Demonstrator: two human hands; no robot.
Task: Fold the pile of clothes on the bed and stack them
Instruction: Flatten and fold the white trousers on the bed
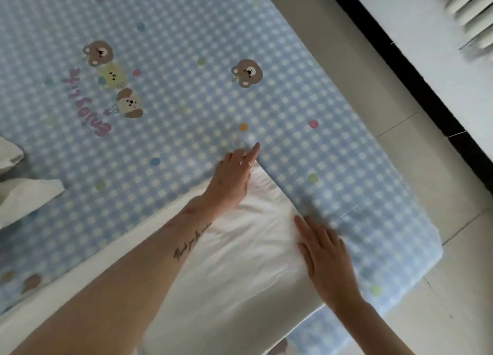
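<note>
White cloth (240,248) under flat right hand (326,256); left hand (234,178) flat, finger outstretched.

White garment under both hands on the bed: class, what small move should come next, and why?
Probably sweep both flat hands outward to smooth it. The left hand and right hand lie open on the white garment, which looks folded along the checked sheet.

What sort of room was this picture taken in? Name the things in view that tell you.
Most likely a bedroom at home: a bed under a blue checked sheet printed with bears, white cloth laid on it, and a tiled floor alongside.
</note>
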